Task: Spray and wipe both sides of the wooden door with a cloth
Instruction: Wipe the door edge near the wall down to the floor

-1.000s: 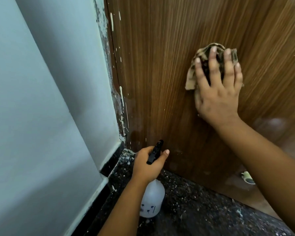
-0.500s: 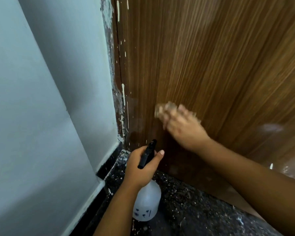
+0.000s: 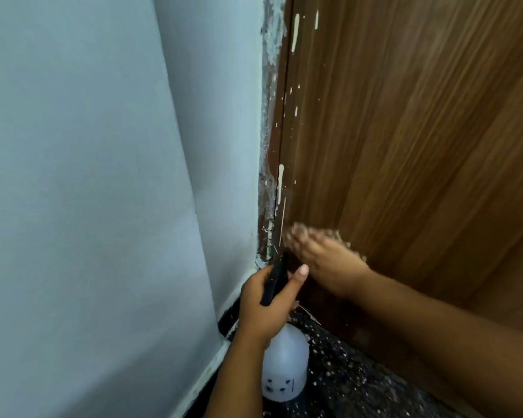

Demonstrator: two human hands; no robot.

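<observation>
Head view: cloth [image 3: 299,232] was pressed flat-fingered by right hand [image 3: 326,260] low against door [image 3: 405,146]; spray bottle [image 3: 284,363] was kept gripped in left hand [image 3: 266,306], ready for respraying.

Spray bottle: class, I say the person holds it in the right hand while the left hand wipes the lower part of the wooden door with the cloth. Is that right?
No, the hands are swapped. The head view shows the left hand gripping the spray bottle, while the right hand presses the cloth on the lower part of the wooden door.
</observation>
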